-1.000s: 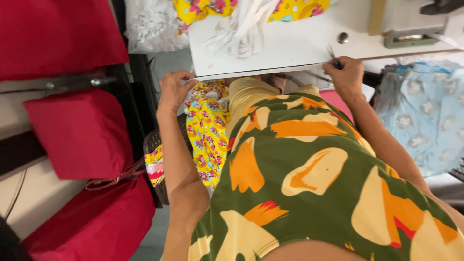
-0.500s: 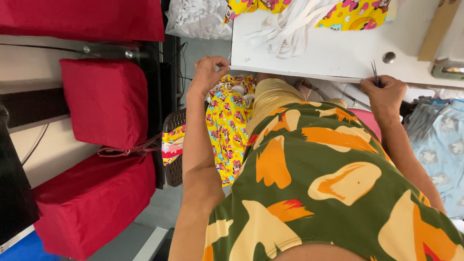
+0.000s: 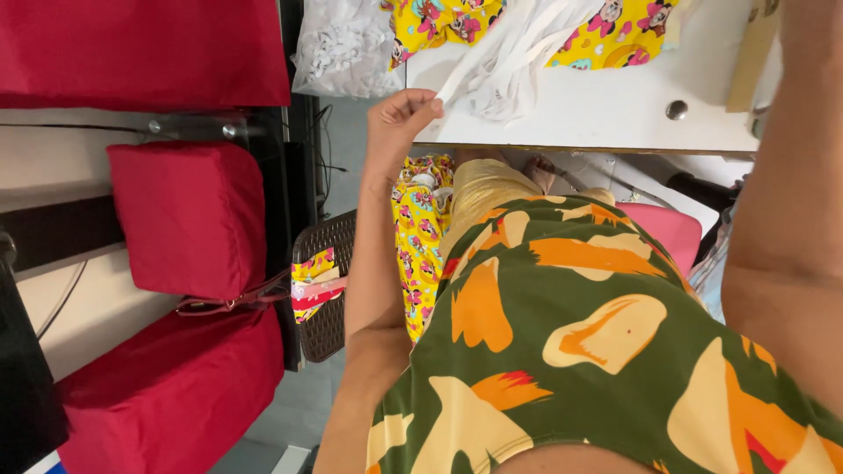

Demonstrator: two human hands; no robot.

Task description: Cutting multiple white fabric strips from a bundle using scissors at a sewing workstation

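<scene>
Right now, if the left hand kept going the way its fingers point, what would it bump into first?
Most likely the white strips lying on the white table. The left hand is at the table's edge, fingertips pinched at one strip's end and pointing toward that pile. Depth is hard to judge.

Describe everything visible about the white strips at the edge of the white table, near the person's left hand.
The white strips are a loose bundle of narrow, flat bands, seemingly soft fabric or elastic, lying tangled on the white table near its front edge. Several run diagonally; others bunch into a heap. One end reaches the table's corner, where the left hand pinches it between fingertips. Yellow printed fabric lies beside and partly under the bundle at the table's far side. A lacy white cloth hangs just past the table's end.
</scene>
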